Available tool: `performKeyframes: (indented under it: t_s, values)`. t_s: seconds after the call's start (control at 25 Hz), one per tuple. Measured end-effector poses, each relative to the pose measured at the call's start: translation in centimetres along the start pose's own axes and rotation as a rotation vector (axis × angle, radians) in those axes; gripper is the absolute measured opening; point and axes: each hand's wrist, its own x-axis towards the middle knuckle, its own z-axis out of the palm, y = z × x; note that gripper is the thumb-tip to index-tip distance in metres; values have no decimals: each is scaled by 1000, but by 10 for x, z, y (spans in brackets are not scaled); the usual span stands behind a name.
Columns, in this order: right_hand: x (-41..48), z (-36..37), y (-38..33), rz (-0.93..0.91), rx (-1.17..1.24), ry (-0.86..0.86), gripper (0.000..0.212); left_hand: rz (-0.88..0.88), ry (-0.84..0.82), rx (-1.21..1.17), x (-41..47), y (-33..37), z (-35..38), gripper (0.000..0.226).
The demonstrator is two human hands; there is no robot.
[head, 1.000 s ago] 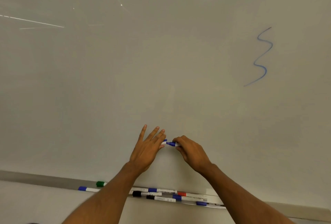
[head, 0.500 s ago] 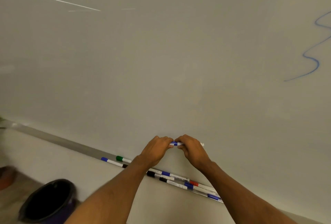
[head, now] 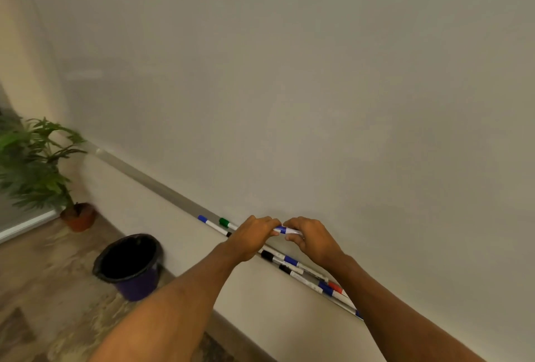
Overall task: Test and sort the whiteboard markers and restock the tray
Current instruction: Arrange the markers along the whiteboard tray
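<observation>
Blue plastic cap, white barrel: the marker (head: 285,229) we hold is a slim cylinder. Its long axis is near level, with the cap end toward our left and the white end toward our right. Our left hand (head: 254,238) curls its fingers over the cap end; our right hand (head: 311,241) pinches the barrel.

Both hands meet just above the tray (head: 162,187), a narrow grey metal ledge slanting from upper left to lower right in view. Loose markers lie lengthwise in it:
- left of our hands, a blue-capped one (head: 210,223) and a green-capped one (head: 225,222)
- to the right, a black-capped one (head: 267,256) and a red-capped one (head: 335,287), among others crowded together

On the mottled floor (head: 52,289), a round purple bin (head: 136,286) with a black liner stands near the wall. Farther left is a leafy plant (head: 34,164) in a terracotta pot (head: 79,216). The whiteboard (head: 289,86) behind is smooth, glossy and pale.
</observation>
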Motion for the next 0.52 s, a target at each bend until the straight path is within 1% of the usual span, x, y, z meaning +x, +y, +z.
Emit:
performKeyframes:
  t_s: [0.08, 0.2, 0.32, 0.52]
  values:
    - [5, 11, -1, -21, -22, -34, 33, -30, 16, -4, -12, -13, -1, 26]
    - [18, 30, -4, -29, -55, -73, 26, -95, 41, 47, -26, -37, -3, 23]
    - [37, 54, -20, -18, -9, -84, 23, -159, 58, 90, -33, -65, 0, 18]
    - [82, 105, -44, 29, 8, -96, 20, -250, 75, 114, -40, -119, 11, 23]
